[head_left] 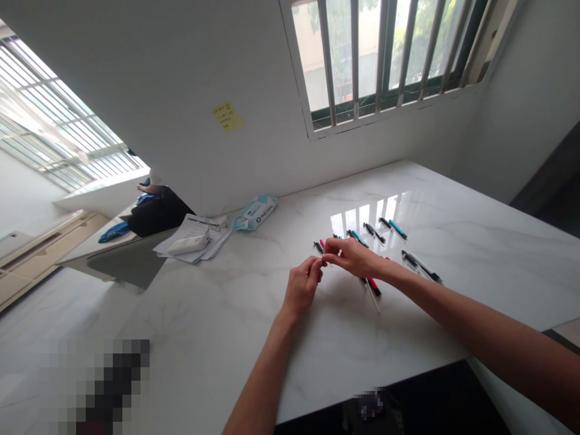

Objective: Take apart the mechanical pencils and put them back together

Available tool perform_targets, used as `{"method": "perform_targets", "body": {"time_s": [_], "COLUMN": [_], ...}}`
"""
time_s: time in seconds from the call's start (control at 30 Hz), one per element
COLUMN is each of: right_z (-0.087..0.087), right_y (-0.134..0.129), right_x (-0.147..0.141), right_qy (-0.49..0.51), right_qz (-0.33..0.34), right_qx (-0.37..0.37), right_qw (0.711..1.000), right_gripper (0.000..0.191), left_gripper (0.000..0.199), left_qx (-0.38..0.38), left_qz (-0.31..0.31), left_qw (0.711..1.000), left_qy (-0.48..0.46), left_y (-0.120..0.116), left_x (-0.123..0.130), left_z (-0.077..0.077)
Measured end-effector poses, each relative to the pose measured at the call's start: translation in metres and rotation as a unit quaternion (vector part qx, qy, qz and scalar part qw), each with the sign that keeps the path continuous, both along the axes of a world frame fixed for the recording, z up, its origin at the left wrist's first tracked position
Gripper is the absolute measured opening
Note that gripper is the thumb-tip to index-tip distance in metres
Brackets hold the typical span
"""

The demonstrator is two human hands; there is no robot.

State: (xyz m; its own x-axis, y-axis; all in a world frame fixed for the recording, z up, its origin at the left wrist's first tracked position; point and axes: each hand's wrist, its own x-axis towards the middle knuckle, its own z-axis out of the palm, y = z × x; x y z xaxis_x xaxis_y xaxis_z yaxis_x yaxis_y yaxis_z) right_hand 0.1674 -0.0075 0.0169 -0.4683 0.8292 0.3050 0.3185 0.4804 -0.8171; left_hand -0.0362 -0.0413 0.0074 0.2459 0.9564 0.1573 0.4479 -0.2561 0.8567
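Note:
Above the white marbled table (217, 326), my left hand (302, 283) is closed, its fingertips meeting those of my right hand (347, 255). Both hands pinch at a small dark piece between them, too small and hidden to name. Pen parts surround my right hand: a red and black pen barrel (374, 286) and a thin white refill (373, 298) lie just below it. Beyond it are a teal and black pen (357, 238), a black and clear pen (374, 233) and a teal pen barrel (397, 229). Black and clear pen pieces (421, 266) rest to the right.
A blue and white wipes packet (256, 213) sits by the wall, beside papers with a white device (189, 243) on top. Dark clothing (161, 211) lies at the far left. A black surface (435, 399) is at the near edge. A barred window (385, 54) is above.

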Motion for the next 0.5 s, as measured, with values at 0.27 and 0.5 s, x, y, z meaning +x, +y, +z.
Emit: {"method": "perform_targets", "body": {"time_s": [0.27,0.5], "right_z": [-0.004,0.007], "right_y": [0.006,0.003], "right_x": [0.006,0.006], "right_qy": [0.012,0.075], "right_qz": [0.014,0.053], "right_qx": [0.013,-0.039], "right_qw": [1.0,0.995], "right_gripper": [0.013,0.013], "left_gripper": [0.044,0.041], "left_qx": [-0.163,-0.176], "left_qz": [-0.022,-0.013], "left_qw": [0.974,0.964], "left_qy": [-0.155,-0.198], "left_y": [0.004,0.002], "left_x": [0.001,-0.001], "left_z": [0.004,0.007]}}
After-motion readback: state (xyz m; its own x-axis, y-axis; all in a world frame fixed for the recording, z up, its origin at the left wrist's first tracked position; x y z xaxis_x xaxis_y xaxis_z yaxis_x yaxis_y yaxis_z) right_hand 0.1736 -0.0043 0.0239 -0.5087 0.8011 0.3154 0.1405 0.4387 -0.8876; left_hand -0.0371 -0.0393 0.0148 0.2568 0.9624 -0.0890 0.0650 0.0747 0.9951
